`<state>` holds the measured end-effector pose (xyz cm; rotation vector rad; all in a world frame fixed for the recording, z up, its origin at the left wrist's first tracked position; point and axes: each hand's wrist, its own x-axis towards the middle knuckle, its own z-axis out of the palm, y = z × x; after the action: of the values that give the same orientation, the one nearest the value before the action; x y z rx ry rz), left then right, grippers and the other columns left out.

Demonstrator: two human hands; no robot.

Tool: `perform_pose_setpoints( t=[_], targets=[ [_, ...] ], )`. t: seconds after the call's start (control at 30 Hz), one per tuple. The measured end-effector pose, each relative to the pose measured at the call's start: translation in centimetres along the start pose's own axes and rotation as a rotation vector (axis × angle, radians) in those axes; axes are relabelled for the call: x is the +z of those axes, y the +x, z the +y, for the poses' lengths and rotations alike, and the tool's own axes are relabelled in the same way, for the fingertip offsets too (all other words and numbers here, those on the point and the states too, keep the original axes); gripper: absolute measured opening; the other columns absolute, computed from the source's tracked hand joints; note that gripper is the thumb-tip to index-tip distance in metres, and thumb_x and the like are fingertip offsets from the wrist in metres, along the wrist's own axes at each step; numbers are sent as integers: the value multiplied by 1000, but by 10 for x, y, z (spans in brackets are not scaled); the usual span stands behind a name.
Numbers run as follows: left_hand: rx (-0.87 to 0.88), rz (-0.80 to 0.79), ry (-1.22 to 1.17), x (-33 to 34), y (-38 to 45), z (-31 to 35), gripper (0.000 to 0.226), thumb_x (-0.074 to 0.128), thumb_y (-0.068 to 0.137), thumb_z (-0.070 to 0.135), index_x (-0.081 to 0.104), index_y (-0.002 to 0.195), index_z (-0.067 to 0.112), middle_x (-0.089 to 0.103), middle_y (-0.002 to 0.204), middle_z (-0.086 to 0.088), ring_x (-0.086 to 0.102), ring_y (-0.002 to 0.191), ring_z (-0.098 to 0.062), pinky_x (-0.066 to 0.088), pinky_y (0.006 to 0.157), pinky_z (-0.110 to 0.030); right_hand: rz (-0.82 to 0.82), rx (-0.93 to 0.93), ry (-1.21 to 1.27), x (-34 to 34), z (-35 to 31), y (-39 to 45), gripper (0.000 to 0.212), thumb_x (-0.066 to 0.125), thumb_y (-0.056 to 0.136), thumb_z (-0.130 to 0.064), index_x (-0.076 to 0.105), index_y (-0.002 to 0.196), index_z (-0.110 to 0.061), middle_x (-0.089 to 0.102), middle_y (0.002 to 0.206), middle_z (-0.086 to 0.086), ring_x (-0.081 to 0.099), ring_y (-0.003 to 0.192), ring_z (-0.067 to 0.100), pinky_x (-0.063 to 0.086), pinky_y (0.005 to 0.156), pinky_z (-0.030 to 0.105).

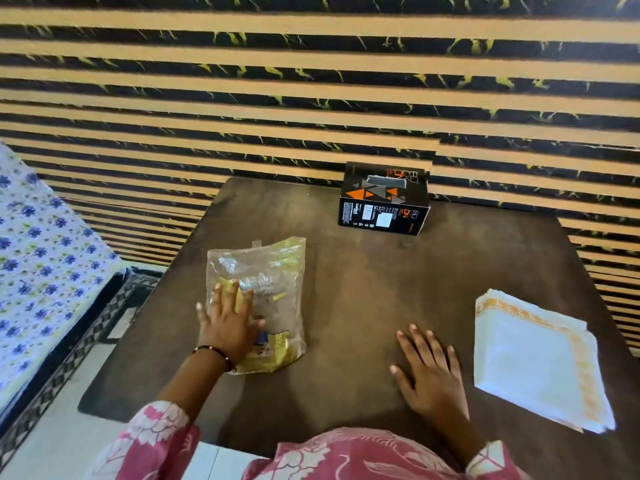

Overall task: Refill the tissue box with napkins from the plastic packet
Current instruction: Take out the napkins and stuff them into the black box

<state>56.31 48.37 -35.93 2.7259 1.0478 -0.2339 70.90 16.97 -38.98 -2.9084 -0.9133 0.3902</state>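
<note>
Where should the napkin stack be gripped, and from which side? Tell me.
Grip the napkin stack at its near left edge, coming in from the left with the right hand, which lies flat on the table just beside it. The stack lies flat and apart from other things, so fingers can probably slide under that edge, thumb on top.

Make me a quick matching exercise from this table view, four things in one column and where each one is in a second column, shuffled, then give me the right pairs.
Things
1. black cardboard tissue box with orange triangles
2. clear plastic packet with yellow print
3. stack of white paper napkins with orange border
4. right hand

Places
A. flat on the bare dark wooden table, between packet and napkins
B. far edge of the table, near the striped wall
C. under the left hand, left part of the table
D. near right part of the table

Pairs: 1-B, 2-C, 3-D, 4-A
</note>
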Motion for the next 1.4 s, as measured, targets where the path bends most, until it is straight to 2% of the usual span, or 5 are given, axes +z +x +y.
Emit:
perform_pose_setpoints(
  t=[0.23,0.73,0.93,1.3,1.4],
  targets=[
    [189,-114,-88,21,-8,66,79,5,69,76,-1,142,45,-18,155,7,-25,139,-28,0,105,-70,-1,3,7,2,1,0,64,10,87,-61,33,140,-32,40,148,-2,36,137,24,25,109,50],
    [233,-76,-52,-4,5,65,70,39,83,60,18,144,33,1,157,-3,-4,143,-30,6,112,-60,-46,-22,142,-11,1,12,56,33,88,-55,29,141,-36,23,154,-7,18,143,20,10,116,45],
    [246,16,-498,-36,65,139,67,50,88,40,24,142,10,31,146,-16,36,131,-31,31,105,-37,-76,145,721,-74,1,73,33,56,88,-31,58,120,-20,60,123,1,53,118,19,38,94,26],
    [72,-20,-858,-69,188,199,62,71,77,17,34,127,15,52,128,-11,51,119,-30,43,97,-44,171,395,1129,-145,10,210,64,59,86,-32,27,142,-28,34,149,-4,41,131,24,36,107,45],
    [112,-24,-867,-69,192,200,60,72,75,13,39,125,16,57,122,-8,53,114,-25,43,93,-38,120,372,1251,-146,6,220,60,57,89,-23,29,141,-27,51,131,-2,55,113,23,46,95,42]
  ],
)
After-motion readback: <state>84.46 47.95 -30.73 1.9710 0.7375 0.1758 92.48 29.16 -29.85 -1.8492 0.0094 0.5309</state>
